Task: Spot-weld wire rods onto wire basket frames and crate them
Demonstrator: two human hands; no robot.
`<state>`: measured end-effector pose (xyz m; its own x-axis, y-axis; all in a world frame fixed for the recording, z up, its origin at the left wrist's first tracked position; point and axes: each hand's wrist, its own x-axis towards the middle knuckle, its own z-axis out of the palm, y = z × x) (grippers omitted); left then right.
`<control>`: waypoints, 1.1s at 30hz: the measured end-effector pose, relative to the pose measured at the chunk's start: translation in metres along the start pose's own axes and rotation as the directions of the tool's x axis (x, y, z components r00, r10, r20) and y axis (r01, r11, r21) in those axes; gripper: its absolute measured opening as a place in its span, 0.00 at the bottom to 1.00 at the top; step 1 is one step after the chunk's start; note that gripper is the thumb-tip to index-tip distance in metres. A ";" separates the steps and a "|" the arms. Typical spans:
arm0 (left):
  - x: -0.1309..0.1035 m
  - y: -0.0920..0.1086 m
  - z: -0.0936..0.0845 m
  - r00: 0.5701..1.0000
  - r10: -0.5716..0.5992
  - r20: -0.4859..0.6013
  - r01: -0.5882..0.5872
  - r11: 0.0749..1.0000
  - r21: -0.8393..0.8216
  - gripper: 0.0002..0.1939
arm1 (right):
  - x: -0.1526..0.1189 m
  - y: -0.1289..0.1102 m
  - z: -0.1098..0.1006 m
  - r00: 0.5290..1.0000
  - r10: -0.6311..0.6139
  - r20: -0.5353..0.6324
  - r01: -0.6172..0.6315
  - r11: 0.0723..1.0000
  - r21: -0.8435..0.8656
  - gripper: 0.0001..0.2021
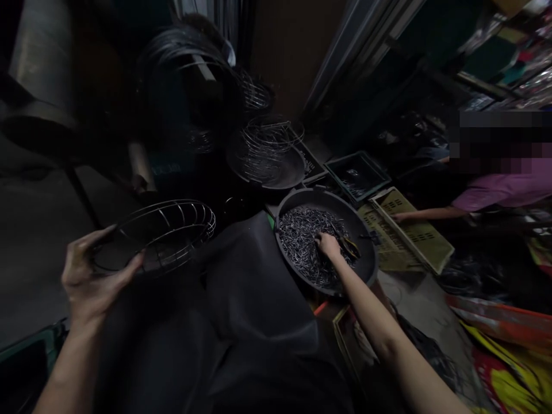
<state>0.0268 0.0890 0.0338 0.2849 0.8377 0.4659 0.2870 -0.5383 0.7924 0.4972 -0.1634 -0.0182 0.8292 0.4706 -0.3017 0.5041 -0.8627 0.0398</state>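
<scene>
My left hand grips a round wire basket frame by its near-left edge, thumb on one side and fingers on the other. The frame is tilted above my dark-clothed lap. Down in a wide dark round pan, my right hand has its fingers bunched together among many short metal wire pieces. Whatever lies between those fingertips is hidden. Pliers with yellow-and-black handles rest on the pieces, just right of my right hand.
Behind the pan stands another round pan with wire rings in it. A green-rimmed crate and a yellowish crate lie to the right. Another person in a pink sleeve reaches to the yellowish crate. Colourful sacks lie at lower right.
</scene>
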 end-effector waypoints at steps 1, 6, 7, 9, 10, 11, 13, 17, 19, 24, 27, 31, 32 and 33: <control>0.002 0.001 0.000 0.999 0.008 -0.048 -0.004 0.996 0.090 0.33 | -0.004 0.004 -0.003 1.000 -0.011 -0.017 0.011 1.000 0.000 0.09; 0.007 0.019 0.009 0.984 0.142 -0.110 -0.109 0.959 0.263 0.28 | -0.038 -0.009 -0.034 0.973 -0.199 -0.115 0.210 0.973 0.095 0.14; 0.007 0.024 0.012 0.981 0.166 -0.105 -0.133 0.955 0.267 0.27 | -0.047 -0.023 -0.042 0.951 -0.270 -0.152 0.295 0.940 0.174 0.16; 0.010 0.030 0.021 0.985 0.163 -0.060 -0.143 0.957 0.252 0.25 | -0.069 -0.060 -0.058 0.858 -0.444 -0.257 0.513 0.737 0.441 0.16; 0.011 0.032 0.025 0.990 0.137 -0.037 -0.124 0.960 0.250 0.25 | -0.083 -0.083 -0.066 0.798 -0.538 -0.271 0.588 0.595 0.549 0.15; 0.013 0.033 0.028 0.993 0.119 -0.013 -0.112 0.962 0.249 0.25 | -0.097 -0.108 -0.074 0.732 -0.630 -0.261 0.624 0.464 0.629 0.15; 0.013 0.036 0.031 0.995 0.089 0.039 -0.096 0.961 0.258 0.25 | -0.124 -0.158 -0.087 0.570 -0.790 -0.228 0.660 0.275 0.699 0.14; 0.006 0.044 0.026 0.994 0.045 0.099 -0.069 0.963 0.261 0.26 | -0.148 -0.235 -0.095 0.200 -0.894 -0.402 0.872 -0.025 0.488 0.11; 0.003 0.046 0.020 0.994 0.021 0.109 -0.050 0.962 0.269 0.27 | -0.145 -0.255 -0.093 0.089 -0.909 -0.407 0.963 -0.025 0.267 0.15; 0.001 0.046 0.011 0.992 0.015 0.123 -0.053 0.951 0.304 0.28 | -0.147 -0.268 -0.092 0.021 -0.910 -0.415 0.975 -0.073 0.208 0.15; 0.001 0.046 0.012 0.992 0.012 0.123 -0.051 0.947 0.318 0.28 | -0.154 -0.271 -0.095 0.075 -0.916 -0.393 0.976 -0.014 0.218 0.14; 0.000 0.046 0.012 0.992 0.022 0.127 -0.059 0.954 0.295 0.27 | -0.159 -0.274 -0.097 0.085 -0.958 -0.275 0.990 0.112 -0.085 0.16; 0.000 0.046 0.011 0.992 0.025 0.125 -0.060 0.957 0.283 0.27 | -0.160 -0.275 -0.098 0.066 -0.966 -0.250 0.977 0.114 -0.182 0.18; 0.000 0.045 0.009 0.993 0.027 0.119 -0.059 0.961 0.270 0.27 | -0.160 -0.275 -0.098 0.040 -0.973 -0.229 0.957 0.103 -0.270 0.19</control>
<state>0.0482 0.0637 0.0656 0.3992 0.8058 0.4373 0.5059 -0.5914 0.6279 0.2494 0.0168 0.1122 -0.4018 0.9004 0.1668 0.9109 0.4117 -0.0276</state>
